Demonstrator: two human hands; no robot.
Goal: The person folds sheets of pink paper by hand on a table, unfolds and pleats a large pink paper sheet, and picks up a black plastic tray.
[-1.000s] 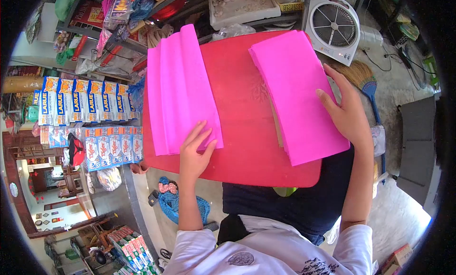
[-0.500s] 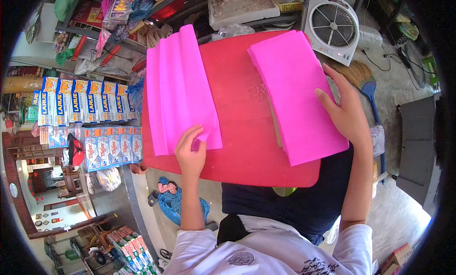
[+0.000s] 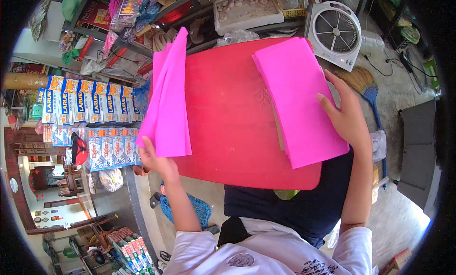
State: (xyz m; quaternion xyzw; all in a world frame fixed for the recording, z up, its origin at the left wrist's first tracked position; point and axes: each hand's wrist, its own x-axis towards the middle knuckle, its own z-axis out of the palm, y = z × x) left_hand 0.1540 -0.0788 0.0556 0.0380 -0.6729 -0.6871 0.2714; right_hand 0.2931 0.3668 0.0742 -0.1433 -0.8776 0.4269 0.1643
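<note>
Folded leftward since the earlier frame, the left pink sheets (image 3: 172,109) now slant past the left edge of the red worktop (image 3: 228,128), their near corner pinched in the left hand (image 3: 159,162). Open red surface runs between them and the pink stack (image 3: 301,101), which overhangs the right edge. The right hand (image 3: 347,117) rests there, thumb and forefinger apart; hidden fingers mean I cannot tell whether it grips. A fan (image 3: 334,33) stands beyond the far right corner, near a broom (image 3: 363,82); printed cartons (image 3: 84,101) line the left.

The sheets (image 3: 301,101) look matt paper, the tabletop (image 3: 225,118) smooth plastic
</note>
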